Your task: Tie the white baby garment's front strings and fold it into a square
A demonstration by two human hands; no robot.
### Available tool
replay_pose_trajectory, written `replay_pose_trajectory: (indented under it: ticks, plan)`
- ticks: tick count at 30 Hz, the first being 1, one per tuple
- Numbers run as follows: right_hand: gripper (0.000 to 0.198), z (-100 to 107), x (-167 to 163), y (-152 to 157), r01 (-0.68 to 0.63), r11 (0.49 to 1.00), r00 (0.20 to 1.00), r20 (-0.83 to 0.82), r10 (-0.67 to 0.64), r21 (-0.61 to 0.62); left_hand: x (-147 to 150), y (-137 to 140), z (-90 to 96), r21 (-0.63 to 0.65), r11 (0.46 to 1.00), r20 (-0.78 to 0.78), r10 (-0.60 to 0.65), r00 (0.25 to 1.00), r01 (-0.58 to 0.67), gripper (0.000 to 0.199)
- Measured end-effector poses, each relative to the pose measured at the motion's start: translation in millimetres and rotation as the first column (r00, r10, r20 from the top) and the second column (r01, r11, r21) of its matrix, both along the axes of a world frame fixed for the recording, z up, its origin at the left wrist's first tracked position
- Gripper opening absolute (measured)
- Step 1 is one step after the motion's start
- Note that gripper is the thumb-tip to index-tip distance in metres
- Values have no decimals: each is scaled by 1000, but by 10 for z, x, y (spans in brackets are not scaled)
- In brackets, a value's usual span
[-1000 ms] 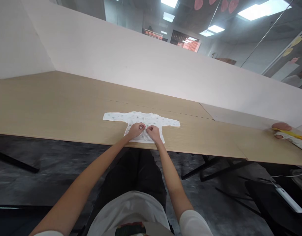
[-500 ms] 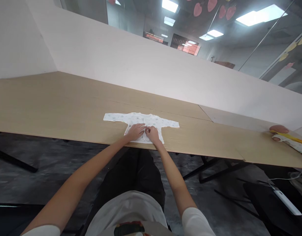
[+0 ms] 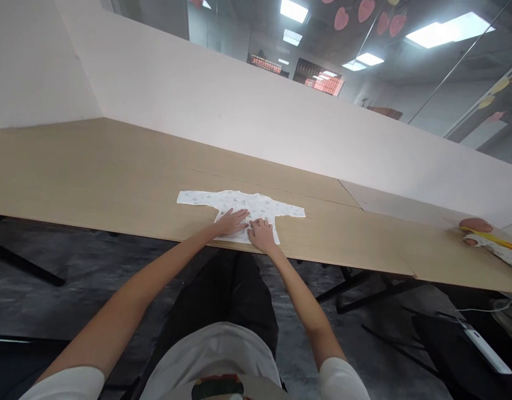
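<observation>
Uncurling from the tight pinch of half a second ago, the right hand (image 3: 261, 234) is now loosening onto the small white patterned garment (image 3: 242, 201), while the left hand (image 3: 232, 223) is lying flatter than it was, its fingers stretching further across the cloth. Both hands are touching the garment's lower body, their fingers nearly meeting over the middle of the front. Left fingers are extending and slightly spreading; right fingers are bending a little but staying apart, and neither set is visibly gripping any cloth.

Beneath and just beyond the fingers, the garment is lying flat on the bench (image 3: 126, 183), its neckline facing away from the person and its hem sitting on the near side of the hands. One sleeve (image 3: 196, 198) is reaching out past the left fingers, the other sleeve (image 3: 291, 210) past the right ones.

Judging by this, the spreading-out is looking finished: both sleeves are running straight outward and no folded-over part is showing. Work at the middle front is seemingly under way, though the hands are hiding whether anything there is fastened, so what remains is staying unclear. Well apart, to the right of the right fingers, patterned cloth (image 3: 498, 253) is lying beside a yellow strip (image 3: 495, 238).
</observation>
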State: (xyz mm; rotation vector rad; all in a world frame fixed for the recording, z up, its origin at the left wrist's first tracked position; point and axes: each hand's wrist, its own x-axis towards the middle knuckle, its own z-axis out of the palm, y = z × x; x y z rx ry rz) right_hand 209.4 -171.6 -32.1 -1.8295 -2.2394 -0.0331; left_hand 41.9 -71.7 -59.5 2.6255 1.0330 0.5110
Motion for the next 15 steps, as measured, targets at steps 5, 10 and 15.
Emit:
replay_pose_trajectory:
  ticks: [5,10,15]
  plan:
    - [45,-43,122,-6,-57,997,998,-11,56,-45,-101,9,13,-1,1000,-89,14,996,-14,71]
    - [42,168,571,598,-22,994,985,-171,3,-111,-396,238,87,36,983,-87,181,980,-179,75]
    - [30,384,974,1227,110,993,953,-287,-96,35,-782,684,197,24,890,-164,454,876,-456,61]
